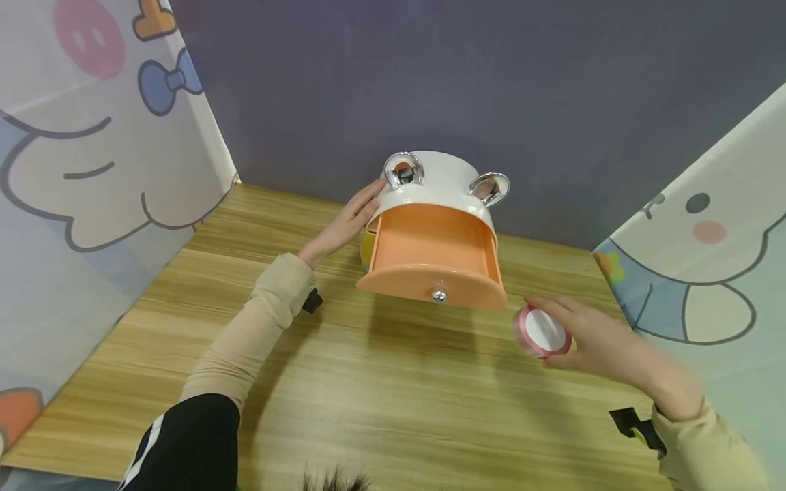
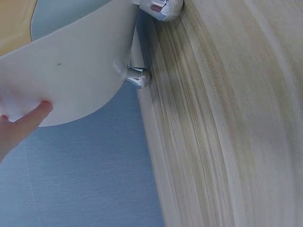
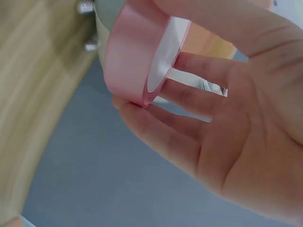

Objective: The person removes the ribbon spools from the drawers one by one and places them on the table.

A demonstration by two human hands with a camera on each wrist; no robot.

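Observation:
A white box (image 1: 443, 176) with two silver ears stands at the back of the table, and its orange drawer (image 1: 430, 239) is pulled out toward me. Nothing shows inside the drawer, which has a small silver knob (image 1: 439, 296) on its front. My left hand (image 1: 351, 219) rests with extended fingers against the box's left side; in the left wrist view a fingertip (image 2: 45, 108) touches the white wall. To the right of the drawer, my right hand (image 1: 598, 341) pinches a roll of pink ribbon (image 3: 130, 52) with a white core between thumb and fingers.
The wooden table (image 1: 381, 402) meets a dark grey-blue wall (image 1: 528, 102) right behind the box. Cartoon-printed panels (image 1: 80, 157) close in the left and right sides. Short silver feet (image 2: 137, 77) lift the box off the table.

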